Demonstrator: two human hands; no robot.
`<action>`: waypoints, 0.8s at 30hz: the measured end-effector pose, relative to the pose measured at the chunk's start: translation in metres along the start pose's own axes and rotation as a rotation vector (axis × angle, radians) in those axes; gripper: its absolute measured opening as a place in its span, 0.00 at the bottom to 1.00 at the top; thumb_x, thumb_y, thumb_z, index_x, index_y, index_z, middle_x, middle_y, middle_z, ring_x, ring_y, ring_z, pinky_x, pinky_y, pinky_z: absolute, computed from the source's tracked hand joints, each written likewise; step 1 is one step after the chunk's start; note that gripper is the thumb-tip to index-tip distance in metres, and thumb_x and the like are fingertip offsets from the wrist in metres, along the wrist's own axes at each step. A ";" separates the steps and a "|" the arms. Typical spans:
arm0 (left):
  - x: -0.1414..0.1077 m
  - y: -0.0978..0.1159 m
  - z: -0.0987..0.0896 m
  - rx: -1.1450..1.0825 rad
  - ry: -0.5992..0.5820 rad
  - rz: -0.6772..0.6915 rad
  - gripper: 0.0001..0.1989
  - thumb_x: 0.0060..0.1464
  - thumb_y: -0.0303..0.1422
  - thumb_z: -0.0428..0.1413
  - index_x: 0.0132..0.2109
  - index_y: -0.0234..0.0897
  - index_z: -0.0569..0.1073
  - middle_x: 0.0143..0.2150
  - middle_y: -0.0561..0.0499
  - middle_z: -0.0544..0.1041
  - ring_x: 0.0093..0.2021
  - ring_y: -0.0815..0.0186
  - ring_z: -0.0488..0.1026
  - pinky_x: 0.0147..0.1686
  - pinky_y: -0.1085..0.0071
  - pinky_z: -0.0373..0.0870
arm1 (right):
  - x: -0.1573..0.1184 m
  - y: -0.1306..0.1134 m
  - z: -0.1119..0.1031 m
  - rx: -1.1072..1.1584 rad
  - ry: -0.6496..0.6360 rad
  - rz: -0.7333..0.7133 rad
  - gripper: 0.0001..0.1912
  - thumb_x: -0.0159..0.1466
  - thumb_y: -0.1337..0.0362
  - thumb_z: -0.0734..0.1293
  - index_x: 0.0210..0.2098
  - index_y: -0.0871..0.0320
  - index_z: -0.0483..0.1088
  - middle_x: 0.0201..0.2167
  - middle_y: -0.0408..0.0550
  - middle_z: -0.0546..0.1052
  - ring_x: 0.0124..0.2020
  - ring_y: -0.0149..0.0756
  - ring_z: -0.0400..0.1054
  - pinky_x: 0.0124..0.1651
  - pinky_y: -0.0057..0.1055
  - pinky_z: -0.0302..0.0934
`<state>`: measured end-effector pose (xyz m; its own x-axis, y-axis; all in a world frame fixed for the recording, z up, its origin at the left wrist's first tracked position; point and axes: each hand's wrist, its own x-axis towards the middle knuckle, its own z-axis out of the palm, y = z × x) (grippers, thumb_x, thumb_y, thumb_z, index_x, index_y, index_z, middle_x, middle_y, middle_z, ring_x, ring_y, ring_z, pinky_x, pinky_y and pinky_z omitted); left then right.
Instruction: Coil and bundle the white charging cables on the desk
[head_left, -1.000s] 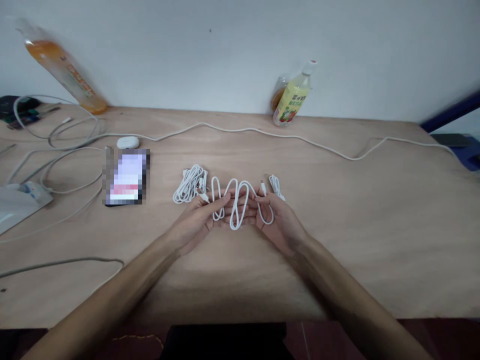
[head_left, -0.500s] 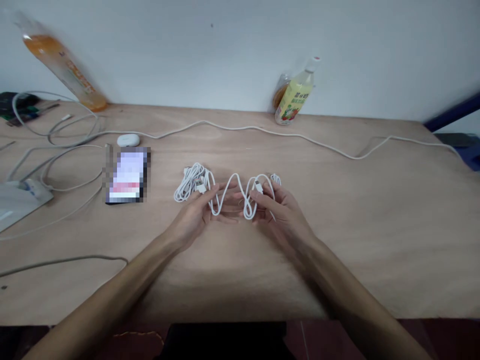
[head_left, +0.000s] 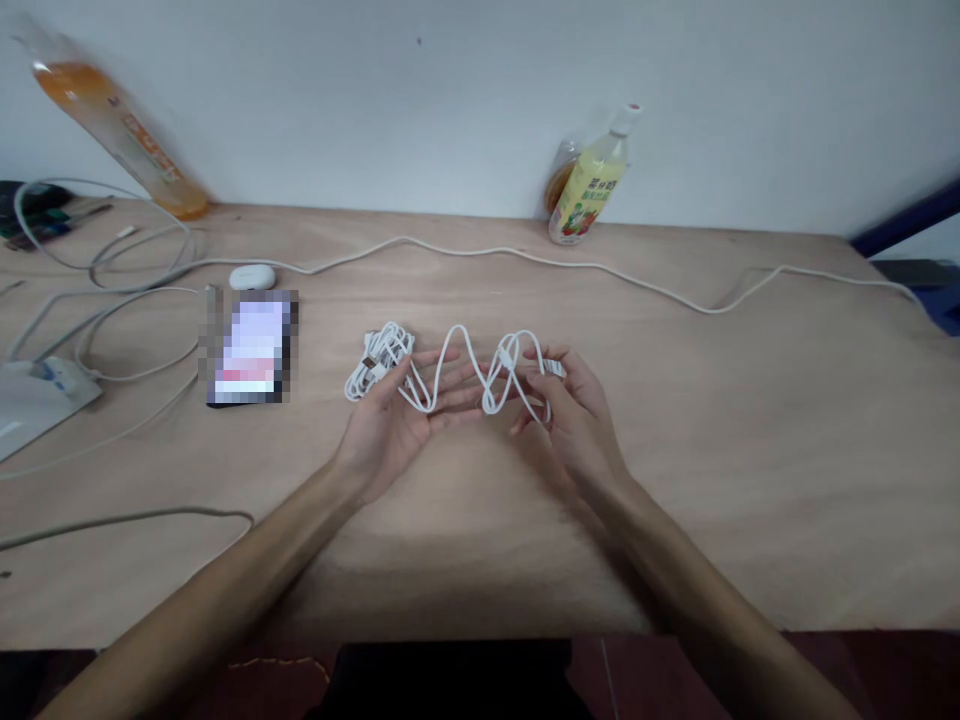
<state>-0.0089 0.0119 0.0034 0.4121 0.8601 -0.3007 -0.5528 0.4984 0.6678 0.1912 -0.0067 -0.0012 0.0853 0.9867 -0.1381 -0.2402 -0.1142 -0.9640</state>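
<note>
A white USB cable [head_left: 462,336] hangs in loose zigzag loops between my two hands, above the table. My left hand [head_left: 394,425] is palm up, its fingers stretched out and apart, with part of the cable lying across them. Beside its thumb lies a coiled bundle of white cable [head_left: 358,382]. My right hand [head_left: 577,410] pinches the USB cable between thumb and fingers, near a white plug [head_left: 505,358]. Behind its fingers shows a second small white coil [head_left: 553,368], partly hidden. Whether that coil is touched, I cannot tell.
Left of my hands lie a phone [head_left: 253,345] and a white earbud case [head_left: 252,277]. A long white cord [head_left: 510,250] crosses the wooden table [head_left: 712,420]. An orange drink bottle [head_left: 120,140] and a yellow-labelled bottle [head_left: 592,185] stand by the wall.
My left hand has opened, its fingers spreading flatter under the cable. My right fingers have shifted on the cable, and the plug there has turned. The loops sit slightly higher.
</note>
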 end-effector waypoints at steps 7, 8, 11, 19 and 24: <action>0.000 0.000 0.001 -0.033 0.042 0.000 0.18 0.76 0.38 0.53 0.44 0.33 0.83 0.57 0.33 0.87 0.61 0.43 0.85 0.65 0.42 0.77 | 0.000 0.004 -0.001 -0.048 0.060 0.041 0.15 0.60 0.56 0.73 0.44 0.50 0.69 0.28 0.38 0.79 0.22 0.31 0.67 0.18 0.24 0.52; -0.001 0.000 0.001 -0.036 0.040 -0.003 0.17 0.75 0.39 0.54 0.42 0.34 0.82 0.56 0.33 0.88 0.62 0.43 0.84 0.66 0.42 0.77 | 0.000 0.004 -0.001 -0.064 0.068 0.052 0.14 0.60 0.57 0.72 0.43 0.50 0.69 0.27 0.37 0.77 0.20 0.30 0.64 0.18 0.25 0.50; -0.001 0.000 -0.001 -0.039 0.039 -0.004 0.16 0.73 0.39 0.57 0.37 0.36 0.79 0.51 0.36 0.89 0.62 0.44 0.84 0.67 0.43 0.77 | 0.000 0.003 -0.001 -0.122 0.057 0.044 0.08 0.61 0.58 0.69 0.40 0.51 0.72 0.25 0.38 0.74 0.20 0.30 0.59 0.21 0.28 0.49; 0.000 -0.001 -0.002 -0.002 0.071 0.011 0.22 0.76 0.38 0.55 0.29 0.41 0.70 0.33 0.46 0.85 0.57 0.50 0.86 0.61 0.52 0.81 | -0.002 0.001 -0.002 -0.153 0.044 0.027 0.07 0.64 0.56 0.69 0.37 0.51 0.77 0.21 0.36 0.62 0.21 0.31 0.52 0.24 0.31 0.48; -0.001 -0.003 0.002 0.052 0.068 0.036 0.23 0.74 0.41 0.58 0.28 0.40 0.67 0.47 0.37 0.89 0.57 0.47 0.86 0.57 0.53 0.82 | -0.005 -0.003 -0.001 -0.269 -0.036 -0.054 0.17 0.57 0.57 0.81 0.42 0.50 0.76 0.22 0.32 0.61 0.22 0.29 0.52 0.27 0.31 0.50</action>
<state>-0.0065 0.0095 0.0030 0.3415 0.8837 -0.3202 -0.5276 0.4622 0.7128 0.1927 -0.0111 0.0023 0.0551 0.9951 -0.0815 0.0292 -0.0832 -0.9961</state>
